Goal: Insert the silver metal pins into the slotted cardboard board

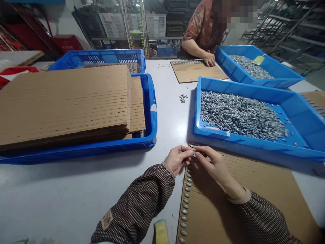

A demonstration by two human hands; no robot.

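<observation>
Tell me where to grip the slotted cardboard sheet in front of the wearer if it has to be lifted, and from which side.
Probably the bare right edge of the cardboard sheet, coming in from the right. The sheet lies flat on the table; its left edge carries a row of small metal pieces, with the left hand and right hand working at its top corner. The blue tray sits close along its far edge.

matt cardboard sheet [254, 200], shiny metal pieces [238, 115], glossy plastic tray [304, 125]

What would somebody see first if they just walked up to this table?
Probably the bright blue tray heaped with small silvery metal pieces, just beyond the hands. Then the big stack of cardboard sheets at the left. Close up, the left hand and right hand meet at the top of a cardboard sheet edged with pieces.
</observation>
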